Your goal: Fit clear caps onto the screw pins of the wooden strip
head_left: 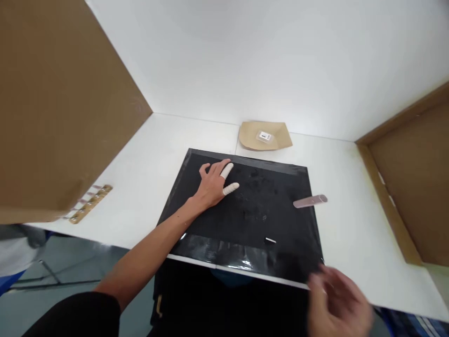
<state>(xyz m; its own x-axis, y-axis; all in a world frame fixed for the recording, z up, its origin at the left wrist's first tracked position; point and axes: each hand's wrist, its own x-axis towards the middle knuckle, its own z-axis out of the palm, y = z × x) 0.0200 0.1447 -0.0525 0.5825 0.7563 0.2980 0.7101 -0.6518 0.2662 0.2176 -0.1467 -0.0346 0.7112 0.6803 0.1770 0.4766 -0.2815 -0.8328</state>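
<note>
My left hand point(212, 184) rests on a black mat point(206, 215), its fingers stretched and slightly apart. White finger cots cover the thumb and index finger, and nothing shows in its grasp. Down at the mat's near right corner is my right hand point(338, 302), smeared by motion. Its fingers look curled, but whether they hold anything is unclear. A small dark piece with a bright white edge point(270, 240) lies near the front of the mat. Across the mat's right edge lies a translucent pinkish rod point(310, 201), touched by neither hand.
A brown paper tray point(247, 135) holding a small clear case with a white label point(264, 135) stands behind the mat. On the left, a wooden strip with metal fittings point(90, 204) lies beside a tall brown panel point(70, 93). Another brown panel point(389, 201) bounds the white table's right side.
</note>
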